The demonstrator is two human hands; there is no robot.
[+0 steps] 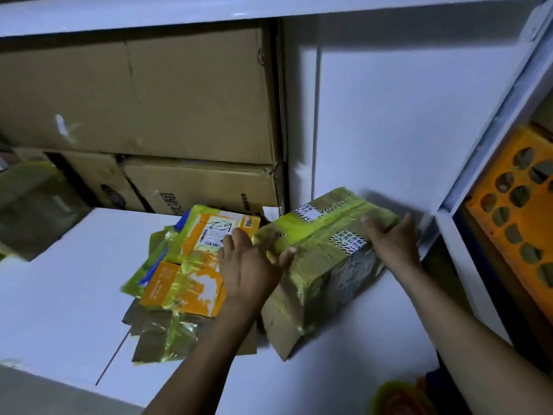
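Note:
A cardboard parcel [323,259] wrapped in yellow tape lies tilted on the white shelf [59,310], near its right end. My left hand [248,265] presses flat against the parcel's left side, fingers straight, thumb lying on its top edge. My right hand [392,238] holds the parcel's far right end, fingers hooked over the top corner. Just left of it lies a flat orange and white parcel [194,265] with a barcode label, on top of a flattened brown one [161,336] with yellow tape.
Two large brown cartons [143,100] are stacked at the back left of the shelf. A green-tinted package [33,205] sits at the far left. A white upright post [466,265] borders the right side, with an orange crate [520,211] beyond it. Another shelf board runs overhead.

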